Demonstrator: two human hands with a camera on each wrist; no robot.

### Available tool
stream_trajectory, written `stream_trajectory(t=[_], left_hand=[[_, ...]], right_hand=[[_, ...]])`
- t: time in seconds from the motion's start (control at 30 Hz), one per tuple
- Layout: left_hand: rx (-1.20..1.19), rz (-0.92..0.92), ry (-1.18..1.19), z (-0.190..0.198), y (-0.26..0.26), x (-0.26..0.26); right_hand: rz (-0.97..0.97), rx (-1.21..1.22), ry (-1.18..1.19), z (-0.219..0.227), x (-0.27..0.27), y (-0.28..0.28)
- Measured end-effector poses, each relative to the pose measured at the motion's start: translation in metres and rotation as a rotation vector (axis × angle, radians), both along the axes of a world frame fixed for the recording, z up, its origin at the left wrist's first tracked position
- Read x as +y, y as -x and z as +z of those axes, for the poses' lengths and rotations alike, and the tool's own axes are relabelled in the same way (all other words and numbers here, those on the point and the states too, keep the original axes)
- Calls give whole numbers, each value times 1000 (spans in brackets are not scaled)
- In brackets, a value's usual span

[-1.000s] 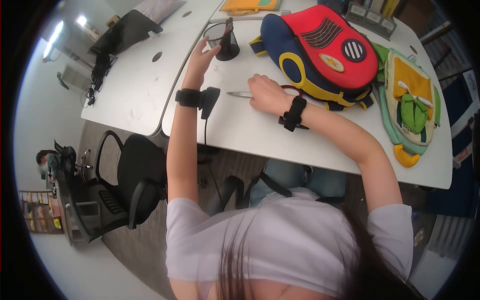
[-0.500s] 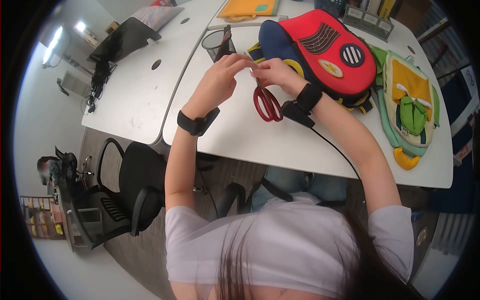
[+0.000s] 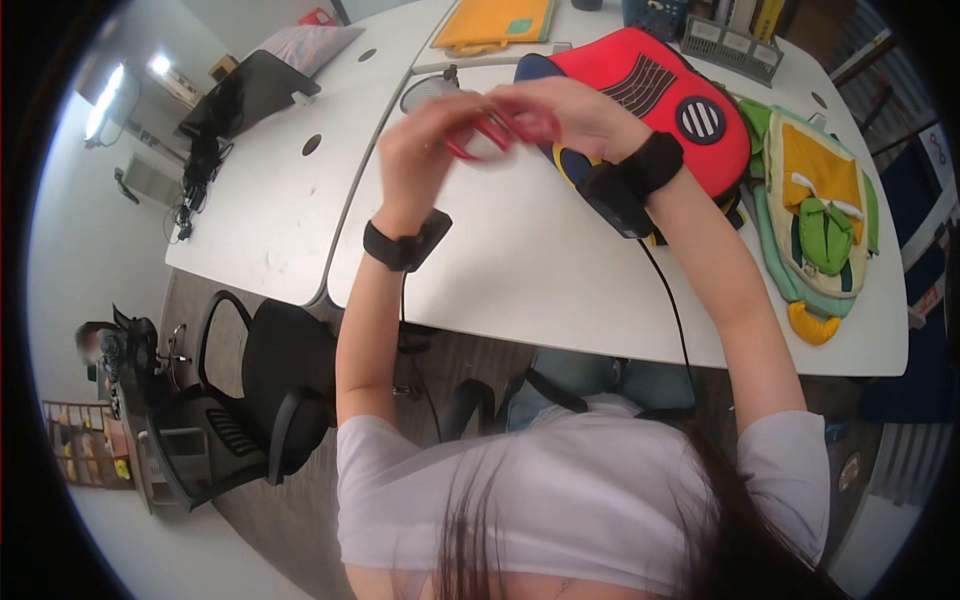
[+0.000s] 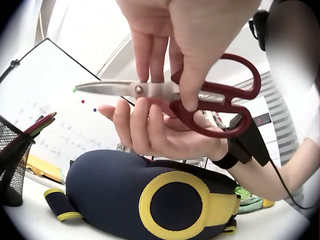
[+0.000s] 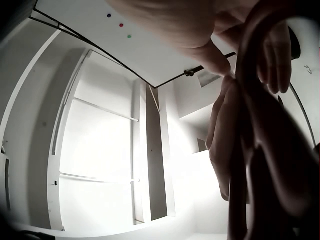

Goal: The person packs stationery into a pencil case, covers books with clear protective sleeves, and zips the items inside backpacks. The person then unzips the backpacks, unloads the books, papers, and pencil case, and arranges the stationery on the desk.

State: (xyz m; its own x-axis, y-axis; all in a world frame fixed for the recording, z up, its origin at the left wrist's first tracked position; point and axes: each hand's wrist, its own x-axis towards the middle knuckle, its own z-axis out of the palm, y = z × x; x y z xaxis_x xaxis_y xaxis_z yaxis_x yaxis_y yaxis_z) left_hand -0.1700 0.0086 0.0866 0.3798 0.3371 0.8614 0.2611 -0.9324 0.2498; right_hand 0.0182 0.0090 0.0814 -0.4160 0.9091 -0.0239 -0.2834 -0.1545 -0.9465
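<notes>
Scissors (image 4: 159,91) above table (image 3: 470,260), tips at 9 o'clock in left-wrist view, handles at 3 — left hand (image 4: 187,37) nearer, pinching from 12; right hand (image 4: 162,136) just under at 6, grip can't tell.

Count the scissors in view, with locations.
1: the red-handled scissors, pinched by the left hand, above the right hand in the left wrist view. The mesh pen cup is cut off there, so others may be hidden inside.
</notes>
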Motion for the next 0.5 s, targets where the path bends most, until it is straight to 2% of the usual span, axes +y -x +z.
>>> stream_trajectory(t=[0.07,0.1,0.13,0.2,0.27,0.33,0.4,0.5], left_hand=[[-228,266,53,3,9,20],[-349,312,126,7,10,29],[-472,358,199,12,10,38],[-519,292,173,4,15,77],[-515,307,204,-5,13,100],[-347,414,240,-20,10,113],[-173,530,267,-34,5,115],[-77,533,299,-48,-3,114]], right_hand=[[-301,-307,-365,2,-4,-12],[-409,-459,-509,3,-8,-20],[-410,-461,-509,-1,-10,-29],[-564,-757,-795,-11,-14,-48],[-529,-828,-751,-13,-30,-56],[-459,-1011,-860,-17,-43,-61],[-402,-1069,-827,-20,-54,-64],[-271,-1254,-816,-20,-70,-63]])
